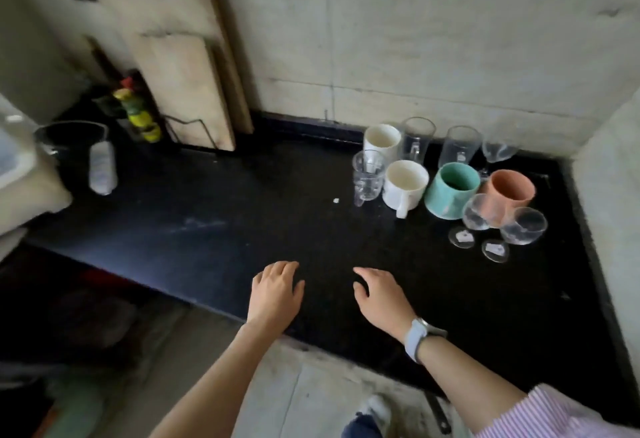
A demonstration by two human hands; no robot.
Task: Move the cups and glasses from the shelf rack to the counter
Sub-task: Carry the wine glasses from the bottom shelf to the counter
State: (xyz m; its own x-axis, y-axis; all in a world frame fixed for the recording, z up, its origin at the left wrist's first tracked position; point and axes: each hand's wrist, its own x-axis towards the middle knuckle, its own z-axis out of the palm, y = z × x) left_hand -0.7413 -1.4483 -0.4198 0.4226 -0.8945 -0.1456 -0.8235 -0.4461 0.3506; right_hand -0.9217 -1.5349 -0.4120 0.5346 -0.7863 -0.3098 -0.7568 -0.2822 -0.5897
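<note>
Both hands hover palm-down over the near edge of the dark worktop [242, 216], holding nothing. The left hand [277, 294] has its fingers [282, 269] loosely spread and slightly curled; the right hand [381, 299], with a pale watch [417, 337] on its wrist and a striped sleeve [554, 413] further up the arm, is equally open and empty.

The cups and glasses stand grouped at the far right corner of the worktop, near the wall. Two white mugs [403, 183] sit one behind the other, with a clear glass mug [367, 174] just beside them on the left. Two tall clear glasses [417, 138] stand at the back, a stemmed glass [498, 152] to their right. A teal mug [452, 190] and a salmon-pink mug [510, 190] sit side by side, open ends tilted toward the camera. In front of them are two clear wine glasses [523, 226], their round bases toward the camera.

At the far left corner, wooden boards [187, 91] lean against the wall.
</note>
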